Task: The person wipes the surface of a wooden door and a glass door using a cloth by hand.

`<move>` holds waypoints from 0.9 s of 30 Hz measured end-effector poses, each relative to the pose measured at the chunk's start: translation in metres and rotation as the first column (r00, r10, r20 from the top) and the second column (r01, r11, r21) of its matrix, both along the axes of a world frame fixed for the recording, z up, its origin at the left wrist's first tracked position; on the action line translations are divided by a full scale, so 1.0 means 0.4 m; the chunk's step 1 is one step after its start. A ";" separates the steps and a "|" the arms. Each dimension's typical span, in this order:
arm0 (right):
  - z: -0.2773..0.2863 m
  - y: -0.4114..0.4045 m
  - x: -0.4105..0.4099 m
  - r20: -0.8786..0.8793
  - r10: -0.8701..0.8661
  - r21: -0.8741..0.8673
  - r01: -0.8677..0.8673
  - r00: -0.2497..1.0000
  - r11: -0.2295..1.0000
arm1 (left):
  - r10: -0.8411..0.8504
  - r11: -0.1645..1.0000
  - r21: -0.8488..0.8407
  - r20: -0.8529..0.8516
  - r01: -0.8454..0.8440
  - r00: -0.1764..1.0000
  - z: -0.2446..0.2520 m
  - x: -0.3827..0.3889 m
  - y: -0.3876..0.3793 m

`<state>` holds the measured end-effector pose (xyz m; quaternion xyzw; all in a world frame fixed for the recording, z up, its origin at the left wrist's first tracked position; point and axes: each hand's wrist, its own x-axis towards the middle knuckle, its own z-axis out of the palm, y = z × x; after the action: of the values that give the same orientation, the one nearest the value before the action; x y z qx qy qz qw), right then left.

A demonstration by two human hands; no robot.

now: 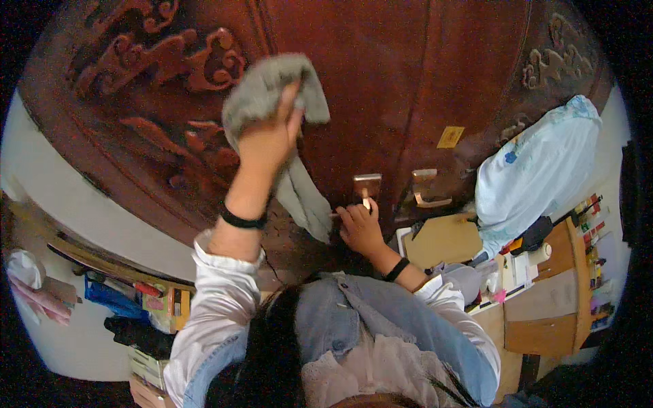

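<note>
My left hand [270, 137] is raised with a grey cloth [260, 86] under its fingers, against the panel of a dark red carved wooden door [352, 92]. The picture is blurred around it. One end of the cloth [306, 199] hangs below the hand. Lower down, my right hand [361, 227] has its fingers curled over the metal lever handle [367, 182] of the door, covering much of the lever. A second lever handle [431, 191] is fitted to its right. Raised scroll carving [204, 66] lies to the left of the cloth.
A light blue garment [541, 163] hangs at the right, beside a yellow sticker [450, 137] on the wood. Below it are a cardboard piece [449, 242] and wooden furniture [546, 296] with small items. Shelved goods [153, 301] stand at the lower left.
</note>
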<state>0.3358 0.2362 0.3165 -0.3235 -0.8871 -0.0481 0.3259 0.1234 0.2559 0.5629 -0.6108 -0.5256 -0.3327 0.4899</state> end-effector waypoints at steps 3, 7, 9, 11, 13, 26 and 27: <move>0.031 -0.015 -0.001 0.009 -0.045 0.035 0.045 0.999 0.998 | 0.006 0.999 0.043 -0.058 -0.003 0.998 0.145 0.018 0.023; 0.015 -0.005 -0.002 -0.027 -0.007 0.004 0.007 1.000 1.000 | -0.099 0.990 -0.092 0.121 0.110 0.988 0.151 0.052 0.044; 0.012 -0.007 -0.001 0.001 -0.027 0.002 0.027 1.000 1.000 | -0.040 0.991 -0.120 0.171 0.061 0.985 0.119 0.068 0.055; 0.002 -0.004 -0.002 -0.015 -0.021 -0.007 0.020 1.000 1.000 | -0.040 0.998 -0.043 -0.035 0.038 0.999 0.082 0.101 0.051; -0.007 0.002 0.001 -0.028 -0.013 -0.012 0.013 1.000 1.000 | -0.259 0.966 -0.058 -0.145 0.253 0.955 0.047 0.135 0.062; 0.014 0.004 0.014 0.033 0.016 0.054 -0.018 0.999 0.998 | -0.293 0.603 -0.644 0.369 0.470 0.882 -0.557 -0.035 -0.006; 0.030 -0.002 0.014 0.061 0.024 0.016 -0.025 0.998 1.000 | -0.209 0.651 -0.676 0.278 0.345 0.938 -0.569 -0.051 -0.025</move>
<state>0.3415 0.2356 0.3284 -0.3083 -0.9000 -0.0613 0.3020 0.1032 0.2457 0.3352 -0.7940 -0.5541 -0.2252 0.1087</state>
